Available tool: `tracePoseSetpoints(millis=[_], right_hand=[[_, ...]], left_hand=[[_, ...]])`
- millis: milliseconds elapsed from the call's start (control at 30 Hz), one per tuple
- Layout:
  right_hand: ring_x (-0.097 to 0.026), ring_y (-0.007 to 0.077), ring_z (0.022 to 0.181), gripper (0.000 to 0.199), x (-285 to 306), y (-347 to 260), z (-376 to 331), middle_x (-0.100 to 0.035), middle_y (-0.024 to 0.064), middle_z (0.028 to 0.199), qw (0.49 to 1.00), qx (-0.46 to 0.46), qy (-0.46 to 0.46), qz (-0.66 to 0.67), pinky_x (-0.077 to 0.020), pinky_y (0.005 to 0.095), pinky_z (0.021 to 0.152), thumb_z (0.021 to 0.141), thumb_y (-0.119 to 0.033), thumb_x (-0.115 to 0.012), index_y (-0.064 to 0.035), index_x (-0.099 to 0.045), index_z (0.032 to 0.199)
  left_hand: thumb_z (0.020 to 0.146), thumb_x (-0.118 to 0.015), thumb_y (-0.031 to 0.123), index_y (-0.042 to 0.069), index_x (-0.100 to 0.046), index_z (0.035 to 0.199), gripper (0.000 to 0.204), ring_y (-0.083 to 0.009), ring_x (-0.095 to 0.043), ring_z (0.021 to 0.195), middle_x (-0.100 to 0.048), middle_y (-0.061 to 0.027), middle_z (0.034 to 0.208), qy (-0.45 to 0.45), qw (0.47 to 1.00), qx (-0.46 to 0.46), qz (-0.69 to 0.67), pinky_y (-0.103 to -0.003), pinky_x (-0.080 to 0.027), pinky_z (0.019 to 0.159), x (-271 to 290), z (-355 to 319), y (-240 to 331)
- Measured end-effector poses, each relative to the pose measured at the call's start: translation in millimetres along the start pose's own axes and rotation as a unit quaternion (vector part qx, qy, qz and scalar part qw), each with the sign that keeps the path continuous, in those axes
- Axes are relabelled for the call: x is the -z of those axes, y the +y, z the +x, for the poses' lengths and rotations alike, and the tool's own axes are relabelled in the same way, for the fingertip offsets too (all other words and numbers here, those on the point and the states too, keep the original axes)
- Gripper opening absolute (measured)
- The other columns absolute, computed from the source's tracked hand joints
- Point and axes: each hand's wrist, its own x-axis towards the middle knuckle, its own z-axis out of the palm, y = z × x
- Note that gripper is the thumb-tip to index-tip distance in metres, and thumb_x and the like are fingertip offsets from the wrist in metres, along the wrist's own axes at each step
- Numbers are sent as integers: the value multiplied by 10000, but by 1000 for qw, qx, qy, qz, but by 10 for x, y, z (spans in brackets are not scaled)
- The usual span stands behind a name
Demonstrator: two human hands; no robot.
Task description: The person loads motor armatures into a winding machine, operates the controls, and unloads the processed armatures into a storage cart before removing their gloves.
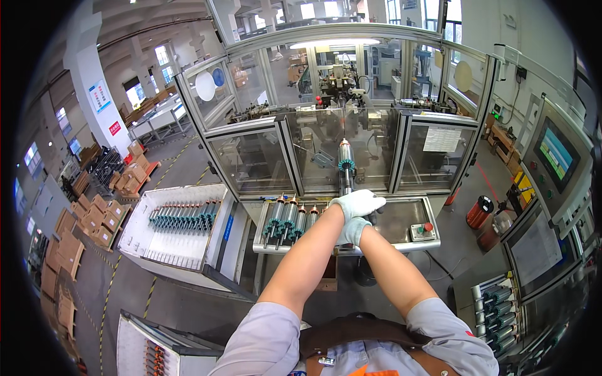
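Motor armature point(345, 160): located at front of enclosed machine point(402, 153), just beyond crossed, gloved left hand point(360, 203) and right hand point(352, 231) (right partly covered; grip of both impossible to tell). Possible scuffing or misalignment, if knocked by either wrist while so crossed.

At centre, your white-gloved left hand point(357, 203) partly hides your white-gloved right hand point(353, 231); their grip cannot be made out. Your bare left forearm point(303, 260) covers some green-and-steel cylindrical rotors point(288, 217). At lower left, the edge crops an open white tray point(130, 343).
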Motion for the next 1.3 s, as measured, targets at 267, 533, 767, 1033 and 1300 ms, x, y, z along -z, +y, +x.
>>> tracePoseSetpoints(millis=[267,533,767,1033,1300], right_hand=[[-450,159,1344,621,44,142,186,-492,38,1478,954,-6,-10,301,-267,316,1167,1044,-472,-155,-105,-458,1443],[-444,161,1353,622,144,339,327,-489,41,1486,696,-27,-51,716,-260,316,1173,1047,-467,-149,-106,-460,1446],[-442,172,1357,616,200,384,362,-477,45,1501,607,-41,-58,792,-256,318,1175,1049,-458,-151,-106,-453,1454],[-422,186,1377,622,165,418,376,-450,59,1520,305,-8,-93,948,-248,321,1182,1043,-477,-180,-100,-431,1469],[-413,190,1385,634,182,503,462,-440,65,1525,367,10,-105,924,-245,326,1187,1038,-495,-187,-100,-416,1477]], left_hand=[[1004,-496,434,-1,-716,1045,489,-181,-670,687,-716,-111,755,1,1000,2,14,-326,-523,684,-4,8,-3],[1007,-506,417,-5,-712,1046,471,-177,-665,658,-710,-106,740,-1,1000,-25,16,-321,-522,664,-1,16,-22],[1006,-510,413,-5,-712,1042,466,-178,-666,657,-709,-107,738,2,999,-33,19,-323,-522,663,-10,37,-33],[1005,-507,421,3,-714,1038,467,-179,-665,670,-710,-108,741,2,1000,-10,11,-327,-519,681,-21,38,-29],[1000,-511,429,4,-716,1035,473,-182,-659,675,-713,-111,750,2,1000,-6,-3,-325,-517,685,-4,13,-26]])
